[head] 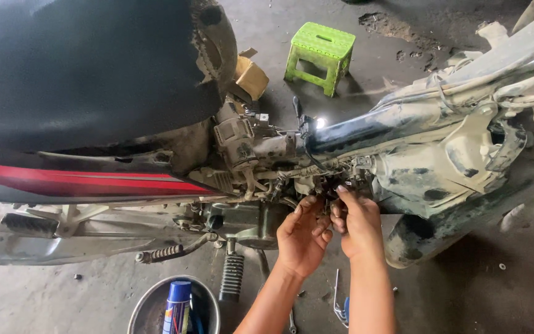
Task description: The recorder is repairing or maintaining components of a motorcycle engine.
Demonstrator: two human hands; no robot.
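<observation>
Left hand (303, 234) and right hand (356, 224): fingers pinched together on a small dark engine part (329, 185), under the motorcycle frame (366, 133). Metal bowl (145, 306) with spray can (177, 306) near, on floor.

I see a dusty grey concrete floor (477, 297). Far off, a green plastic step stool (319, 54) stands on it. Near me, left, sits a round metal bowl (146, 309); to its right lies a tool with a blue handle (341, 306). A motorcycle (156, 154) stands across the middle.
</observation>
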